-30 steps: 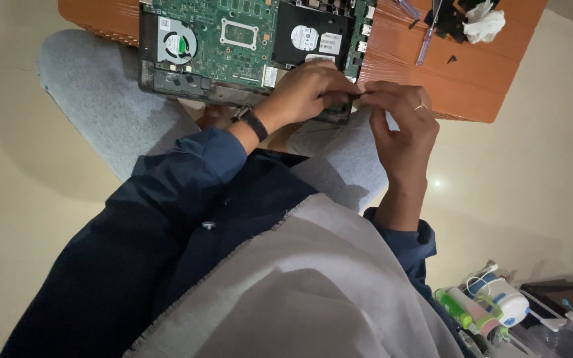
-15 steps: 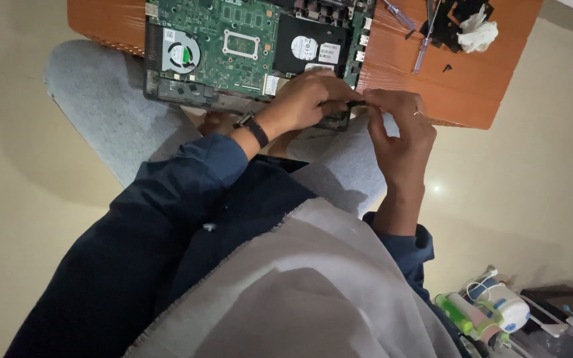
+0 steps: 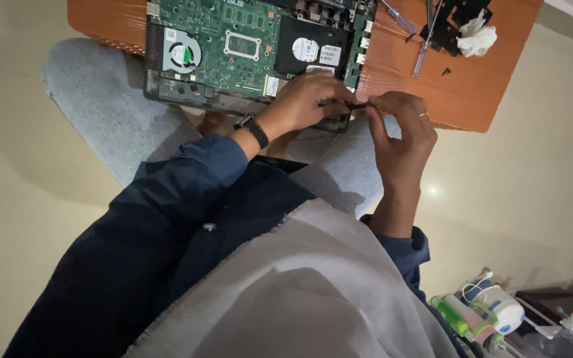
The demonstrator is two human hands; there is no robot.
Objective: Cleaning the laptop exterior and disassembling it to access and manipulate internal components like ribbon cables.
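- Opened laptop [image 3: 247,53] sits on an orange table [image 3: 472,93], bottom cover off; green board, round fan [image 3: 182,54] at its left end, black drive [image 3: 313,50] to the right of the board.
- Left hand [image 3: 306,99] rests over the laptop's near edge by the drive, fingers pinched on one end of a thin dark strip [image 3: 349,106], looks like a small cable or bracket, too small to tell which.
- Right hand [image 3: 399,126] just off the laptop's near right corner, thumb + forefinger nipping the strip's other end; ring on one finger.
- Strip spans betw. both hands, right at the laptop's near edge.
- Step, as I read it: freeing or seating that small part at the laptop's edge.
- Next move prob. needs a steady two-hand hold, gentle pull, no twisting.
- Screwdrivers [image 3: 419,40] + white rag [image 3: 475,40] lie right of the laptop, untouched.
- Black wristband [image 3: 256,131] on left wrist.
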